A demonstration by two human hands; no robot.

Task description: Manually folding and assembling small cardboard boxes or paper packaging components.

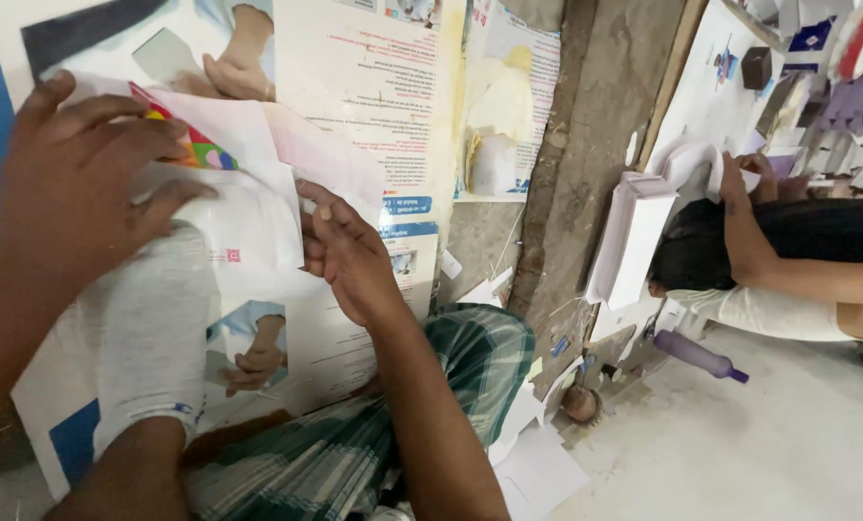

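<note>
**White folded paper sheet, both our hands on it**

White folded paper sheet with a bright multicoloured printed corner [234, 207] sits right in front of us, on top of big glossy printed poster sheets [354, 87] spread over the work surface. Our left hand [79, 178] lies flat across its left part, fingers spread and pressing down rather than gripping. Our right hand [349, 256] pinches the sheet's right edge between thumb and fingertips, right at the fold. A grey sock-like fabric piece [152, 338] lies under the left wrist, touching the sheet's lower edge.

What could go wrong, as we judge it: the left hand is only pressing, so if it slips on the glossy posters the sheet could skew and the crease come out crooked. A hard pinch on the right could tear or wrinkle the thin edge. The fabric piece is close enough to get caught under the fold.

Containers: not much. A purple plastic bottle with a darker cap [700, 357] lies on its side on the pale floor, well apart from us; we can't tell what's in it. Beside it another person's hand [745, 178] rests on a stack of white paper [634, 236].
</note>
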